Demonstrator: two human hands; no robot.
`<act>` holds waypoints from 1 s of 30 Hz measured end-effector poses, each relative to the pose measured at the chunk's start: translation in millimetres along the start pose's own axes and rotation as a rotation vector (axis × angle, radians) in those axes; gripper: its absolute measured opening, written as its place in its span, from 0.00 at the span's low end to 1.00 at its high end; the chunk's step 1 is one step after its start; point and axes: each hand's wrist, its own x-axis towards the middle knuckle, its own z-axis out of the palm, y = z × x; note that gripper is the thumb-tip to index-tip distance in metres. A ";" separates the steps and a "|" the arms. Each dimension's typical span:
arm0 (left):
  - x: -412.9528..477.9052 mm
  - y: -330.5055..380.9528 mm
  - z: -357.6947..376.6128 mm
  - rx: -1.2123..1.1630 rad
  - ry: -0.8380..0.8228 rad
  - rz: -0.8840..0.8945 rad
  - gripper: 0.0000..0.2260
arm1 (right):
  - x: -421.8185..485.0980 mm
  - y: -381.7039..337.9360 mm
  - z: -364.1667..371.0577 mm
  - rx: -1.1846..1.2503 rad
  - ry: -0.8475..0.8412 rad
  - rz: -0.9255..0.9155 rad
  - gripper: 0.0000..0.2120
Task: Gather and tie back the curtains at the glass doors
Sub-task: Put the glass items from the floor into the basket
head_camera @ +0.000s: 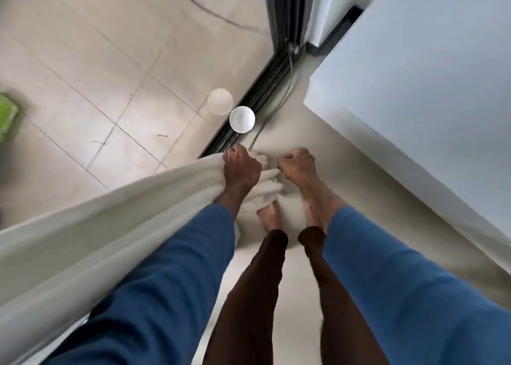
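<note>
Where the fingers (233,152) of the left hand (242,168) were curled round it, the curtain (110,220) was bunched just beside the door track (260,93). The right hand (297,165), farther from the track, was fisted; anything pinched could not be told. The pale cloth was judged soft, light, best gripped at its gathered neck.

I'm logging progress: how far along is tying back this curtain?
Done: the curtain is gathered into a bunch. In hand: the left hand grips that bunch by the door track; the right hand is fisted beside it, contents unclear. Left: no tie is visible around the fabric yet.
</note>
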 end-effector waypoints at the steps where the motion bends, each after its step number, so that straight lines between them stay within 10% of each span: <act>1: 12.2 -8.7 12.2 0.023 -0.007 -0.009 0.22 | 17.7 2.7 12.5 -0.006 -0.010 0.008 0.12; 7: 102.9 -66.2 89.0 -0.046 0.005 -0.062 0.21 | 149.0 23.4 109.4 0.005 -0.065 0.005 0.25; 30: 167.7 -114.2 139.1 -0.322 -0.040 -0.201 0.14 | 279.5 -18.7 191.6 0.127 -0.054 0.084 0.14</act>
